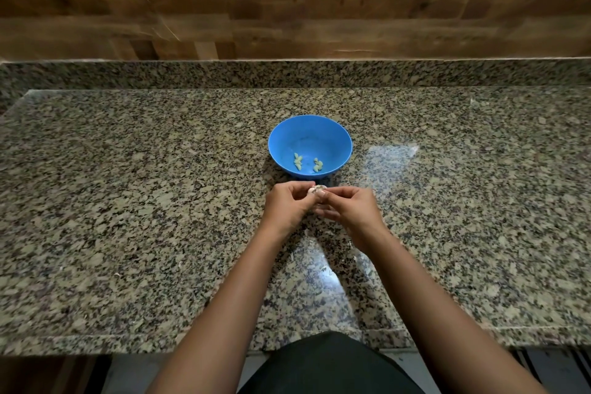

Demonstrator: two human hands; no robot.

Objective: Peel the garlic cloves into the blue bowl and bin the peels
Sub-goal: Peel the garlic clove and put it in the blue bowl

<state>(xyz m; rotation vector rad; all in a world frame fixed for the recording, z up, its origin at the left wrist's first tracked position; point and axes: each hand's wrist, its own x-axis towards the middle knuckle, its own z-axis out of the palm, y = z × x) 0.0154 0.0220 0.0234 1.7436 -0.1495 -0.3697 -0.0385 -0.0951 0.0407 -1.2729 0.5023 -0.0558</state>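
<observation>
Both hands, left hand (pixel 289 205) and right hand (pixel 350 206), pinch garlic (pixel 316 190) near blue bowl (pixel 309 128).

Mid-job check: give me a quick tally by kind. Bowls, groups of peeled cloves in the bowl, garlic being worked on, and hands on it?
blue bowl: 1
peeled-clove clusters inside it: 2 (single cloves too small to count)
garlic piece being peeled: 1
hands pinching it: 2, left hand and right hand
Total: 6
</observation>
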